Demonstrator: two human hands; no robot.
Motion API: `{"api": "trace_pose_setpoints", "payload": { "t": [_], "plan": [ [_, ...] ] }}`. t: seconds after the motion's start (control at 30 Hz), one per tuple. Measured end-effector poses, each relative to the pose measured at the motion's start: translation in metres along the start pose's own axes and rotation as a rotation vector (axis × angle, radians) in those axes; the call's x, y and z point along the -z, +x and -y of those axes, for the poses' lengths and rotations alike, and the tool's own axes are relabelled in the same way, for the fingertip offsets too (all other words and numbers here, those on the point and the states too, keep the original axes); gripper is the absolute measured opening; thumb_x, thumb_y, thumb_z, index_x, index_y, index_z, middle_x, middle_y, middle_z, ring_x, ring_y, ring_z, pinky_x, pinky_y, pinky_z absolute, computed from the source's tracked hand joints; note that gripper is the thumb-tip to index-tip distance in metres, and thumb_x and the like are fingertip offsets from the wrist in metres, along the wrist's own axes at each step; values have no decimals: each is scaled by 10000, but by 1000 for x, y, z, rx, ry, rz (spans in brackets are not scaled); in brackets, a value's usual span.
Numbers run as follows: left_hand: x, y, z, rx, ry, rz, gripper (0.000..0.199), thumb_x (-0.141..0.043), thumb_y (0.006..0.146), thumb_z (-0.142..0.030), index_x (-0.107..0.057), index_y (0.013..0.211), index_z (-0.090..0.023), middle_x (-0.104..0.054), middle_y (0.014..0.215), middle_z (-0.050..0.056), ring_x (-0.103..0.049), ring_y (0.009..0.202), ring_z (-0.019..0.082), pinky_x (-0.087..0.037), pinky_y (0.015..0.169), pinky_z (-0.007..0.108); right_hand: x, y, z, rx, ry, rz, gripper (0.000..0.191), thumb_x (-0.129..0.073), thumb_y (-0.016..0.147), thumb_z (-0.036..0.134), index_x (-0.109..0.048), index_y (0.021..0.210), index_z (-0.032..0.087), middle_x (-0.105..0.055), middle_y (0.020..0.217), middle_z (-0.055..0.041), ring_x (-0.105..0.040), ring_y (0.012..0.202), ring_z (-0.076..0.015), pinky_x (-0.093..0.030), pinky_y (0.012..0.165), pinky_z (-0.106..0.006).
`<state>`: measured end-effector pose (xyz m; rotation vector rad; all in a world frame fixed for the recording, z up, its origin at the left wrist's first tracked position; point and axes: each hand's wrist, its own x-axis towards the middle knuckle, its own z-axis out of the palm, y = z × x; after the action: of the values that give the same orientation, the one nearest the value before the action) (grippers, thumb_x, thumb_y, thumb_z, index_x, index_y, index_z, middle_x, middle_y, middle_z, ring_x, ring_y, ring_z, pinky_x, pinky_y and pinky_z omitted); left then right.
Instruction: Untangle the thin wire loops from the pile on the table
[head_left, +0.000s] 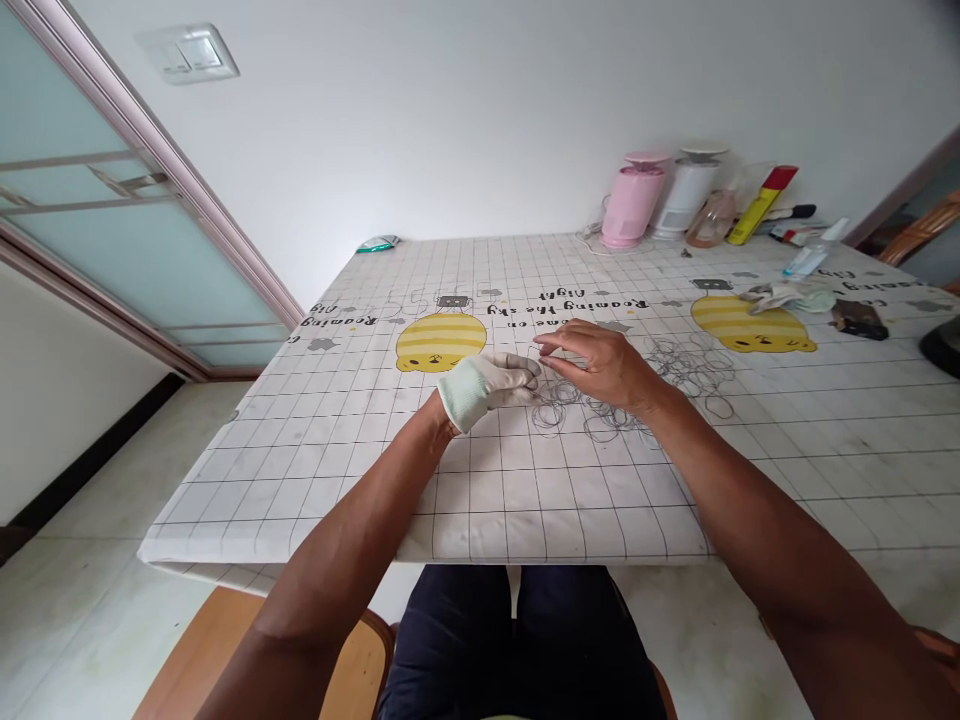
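My left hand, in a white knitted glove with a pale green cuff, is closed with its fingers pinched together just left of a heap of thin wire loops. Facing it, my bare right hand has its thumb and fingers curled toward the gloved fingertips. A fine strand of wire shows between the fingertips of both hands, though its ends are hard to follow. More tangled dark grey wire spreads over the tablecloth under and right of my right hand.
A checked tablecloth covers the table. Along the wall stand a pink cylinder-shaped device, a white one, a bottle and a yellow tube-like can with a red cap. Another glove and a dark item lie right.
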<state>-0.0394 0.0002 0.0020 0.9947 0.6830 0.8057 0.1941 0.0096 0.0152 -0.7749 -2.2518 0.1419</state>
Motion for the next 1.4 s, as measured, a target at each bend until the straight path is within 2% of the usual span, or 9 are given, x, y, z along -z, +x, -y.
{"api": "trace_pose_setpoints", "payload": {
  "t": [0.27,0.57,0.73,0.83,1.03,1.1,1.2,1.3,1.4],
  "plan": [
    [7,5,2,13,-7,22,342,-916,742,-201,-719,994,-80,-701,852,62,-706,762,155,-564,941,426,-7,0,1,33,-15,-50,275,-529,1055,228,-740,1228,256,-746,1049,-94,-671,1003,-258,-579,885,-471],
    [1,-1,-4,51,39,-4,222,-852,788,-141,-718,955,-84,-700,825,57,-718,781,169,-563,919,391,-3,2,10,91,-107,-6,316,-455,1055,175,-751,1150,232,-700,892,-82,-628,917,-260,-558,794,-445],
    [6,3,-3,-48,-16,11,267,-884,753,-182,-729,943,-77,-694,804,56,-671,717,140,-561,921,413,3,2,10,-15,-69,-113,275,-555,1027,236,-708,1255,232,-732,1050,-106,-651,982,-273,-569,837,-457],
    [14,8,-1,-104,-41,33,303,-912,727,-220,-737,927,-74,-695,810,68,-642,679,124,-558,862,387,8,3,13,-89,25,-177,223,-572,1025,293,-738,1165,240,-738,1014,-86,-670,912,-252,-573,804,-431],
    [21,11,1,-207,-51,35,314,-911,748,-248,-752,971,-95,-707,857,74,-658,732,130,-536,793,327,0,1,23,-62,38,39,171,-645,985,349,-748,1055,232,-747,1002,-84,-679,893,-248,-544,793,-403],
    [22,12,2,-232,-68,39,307,-908,756,-254,-749,966,-95,-706,859,70,-654,727,125,-531,776,313,-7,0,24,-65,-27,96,165,-634,995,348,-738,954,226,-738,909,-74,-665,831,-234,-509,739,-375],
    [21,13,2,-235,-82,69,299,-905,757,-261,-739,946,-100,-699,846,59,-645,698,121,-528,747,308,-15,-1,24,-85,-87,155,303,-534,1050,318,-684,808,217,-675,716,-35,-600,663,-189,-433,635,-340],
    [20,14,1,-214,-69,78,300,-898,758,-270,-727,939,-103,-697,843,61,-645,694,125,-514,720,293,-17,-2,24,-86,-91,149,322,-488,1071,309,-670,821,220,-644,683,-18,-568,623,-176,-411,606,-330],
    [19,13,-2,-210,-40,87,290,-889,744,-278,-716,904,-108,-688,823,60,-637,690,126,-484,671,269,-17,-1,24,-29,-103,69,178,-573,1031,321,-696,953,220,-700,893,-76,-635,840,-233,-492,710,-366]
  ]
}}
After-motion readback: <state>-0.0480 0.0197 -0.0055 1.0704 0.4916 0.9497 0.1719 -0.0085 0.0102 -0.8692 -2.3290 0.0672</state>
